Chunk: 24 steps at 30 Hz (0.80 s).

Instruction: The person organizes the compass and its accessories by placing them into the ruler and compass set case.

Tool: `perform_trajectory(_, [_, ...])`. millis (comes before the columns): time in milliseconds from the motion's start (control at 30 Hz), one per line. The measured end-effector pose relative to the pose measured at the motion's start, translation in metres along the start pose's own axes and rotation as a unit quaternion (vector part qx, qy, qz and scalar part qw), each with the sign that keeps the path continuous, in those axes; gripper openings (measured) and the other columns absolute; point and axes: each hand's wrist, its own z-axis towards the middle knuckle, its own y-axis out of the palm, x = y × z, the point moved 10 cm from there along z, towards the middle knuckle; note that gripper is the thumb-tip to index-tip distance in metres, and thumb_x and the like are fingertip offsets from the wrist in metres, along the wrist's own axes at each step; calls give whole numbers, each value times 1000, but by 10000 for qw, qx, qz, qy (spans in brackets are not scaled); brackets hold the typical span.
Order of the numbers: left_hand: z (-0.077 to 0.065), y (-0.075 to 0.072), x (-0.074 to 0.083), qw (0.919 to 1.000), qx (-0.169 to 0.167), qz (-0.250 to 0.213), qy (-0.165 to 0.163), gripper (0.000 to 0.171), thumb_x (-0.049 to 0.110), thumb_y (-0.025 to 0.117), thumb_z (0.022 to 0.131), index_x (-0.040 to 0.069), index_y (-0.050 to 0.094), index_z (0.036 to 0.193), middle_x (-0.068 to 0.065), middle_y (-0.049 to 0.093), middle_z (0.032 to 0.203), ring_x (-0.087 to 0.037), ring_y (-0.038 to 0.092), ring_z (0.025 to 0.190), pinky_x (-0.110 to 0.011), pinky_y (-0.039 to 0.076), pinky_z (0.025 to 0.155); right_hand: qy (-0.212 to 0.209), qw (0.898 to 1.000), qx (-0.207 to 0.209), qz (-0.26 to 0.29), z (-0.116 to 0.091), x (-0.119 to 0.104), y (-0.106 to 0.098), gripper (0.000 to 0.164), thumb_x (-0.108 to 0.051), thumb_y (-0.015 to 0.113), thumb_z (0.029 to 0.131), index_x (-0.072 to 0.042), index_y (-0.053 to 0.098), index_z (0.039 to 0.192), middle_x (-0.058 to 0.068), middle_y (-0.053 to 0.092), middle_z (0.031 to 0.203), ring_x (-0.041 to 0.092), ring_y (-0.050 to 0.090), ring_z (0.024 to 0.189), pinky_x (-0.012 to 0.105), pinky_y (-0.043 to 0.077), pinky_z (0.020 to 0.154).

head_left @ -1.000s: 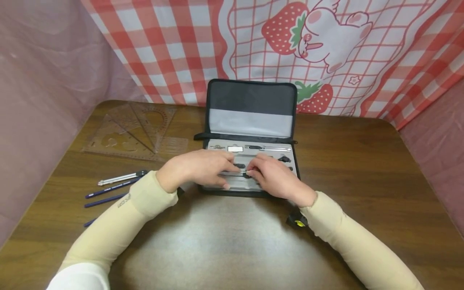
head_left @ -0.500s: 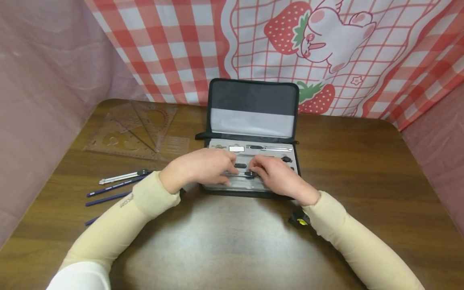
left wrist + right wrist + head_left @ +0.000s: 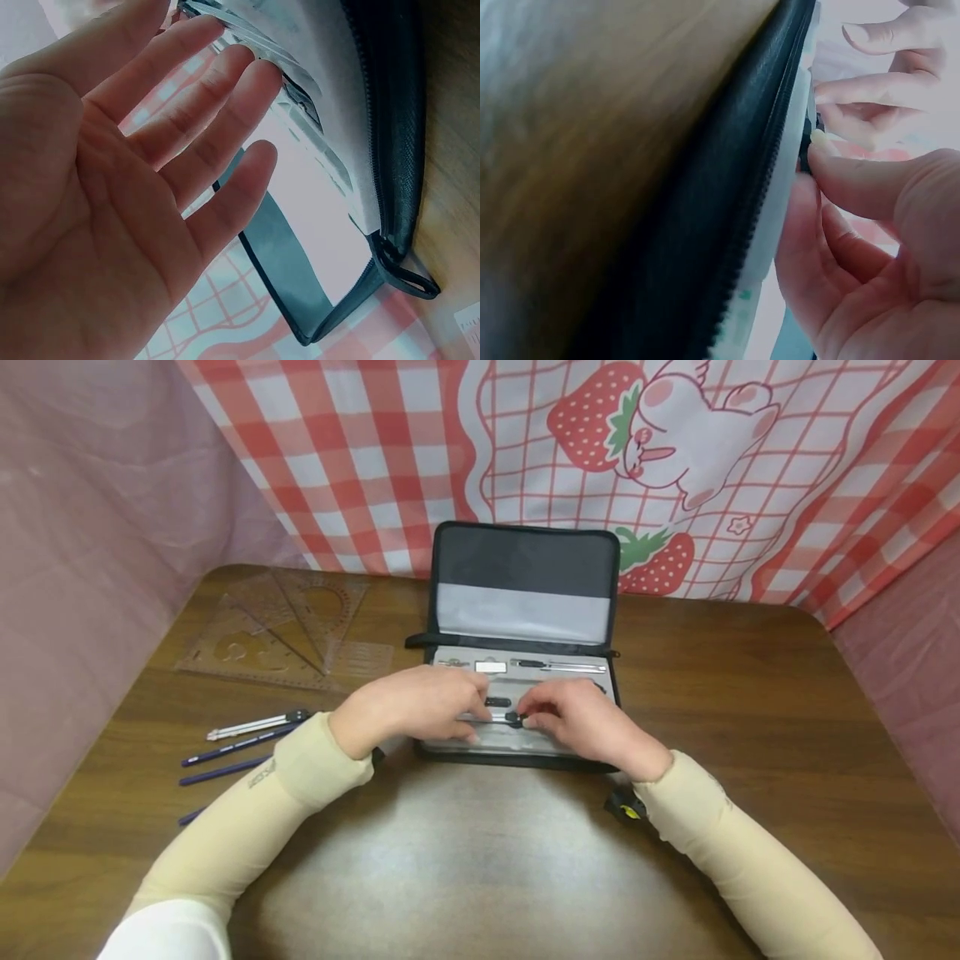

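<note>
Lying in the open case [image 3: 525, 558] near the tabletop [image 3: 465, 843]'s far edge, the compass [image 3: 501, 719] is pinched at its black head [image 3: 514, 719] by the right hand [image 3: 585, 718] | left hand [image 3: 412, 706]: fingers extended, contact unclear | head more uncovered than a second ago; fit judged unsettled

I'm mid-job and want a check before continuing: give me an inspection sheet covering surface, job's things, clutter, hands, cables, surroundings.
Surface: brown wood-grain table, glare at near middle.
Job's things: open zippered case; compass at its grey tray, seating unclear.
Clutter: second compass, dark-blue pencils and clear set squares, left; black-and-yellow item, right, unidentified.
Hands: right hand pinches the first compass's black head; left hand, fingers spread, over the case.
Cables: nothing seen.
Surroundings: checked strawberry-print cloth behind; pink drapes both sides.
</note>
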Motion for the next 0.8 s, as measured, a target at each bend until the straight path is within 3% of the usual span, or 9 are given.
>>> perform_trajectory(167, [1, 1, 2, 9999, -61, 88, 74, 31, 38, 63, 84, 23, 68, 111, 6, 47, 93, -9, 47, 78, -25, 40, 66, -200, 9994, 30, -284, -1, -4, -1, 14, -13, 69, 79, -22, 72, 90, -11, 61, 85, 3, 55, 80, 25, 45, 72])
perform_trajectory(400, [2, 2, 3, 9999, -95, 80, 42, 30, 38, 63, 85, 23, 68, 110, 6, 46, 94, -9, 47, 78, -25, 40, 66, -37, 9988, -177, -449, 0, -5, 4, 17, -24, 68, 82, -17, 70, 97, -8, 59, 86, 5, 52, 76, 25, 44, 68])
perform_trajectory(800, [4, 1, 1, 9999, -15, -151, -4, 26, 37, 65, 83, 25, 69, 106, 6, 49, 93, -8, 48, 79, -26, 41, 67, 585, 9944, -699, -537, 1, 4, 22, 24, -32, 65, 84, -14, 57, 96, -3, 50, 88, 12, 48, 76, 29, 41, 67])
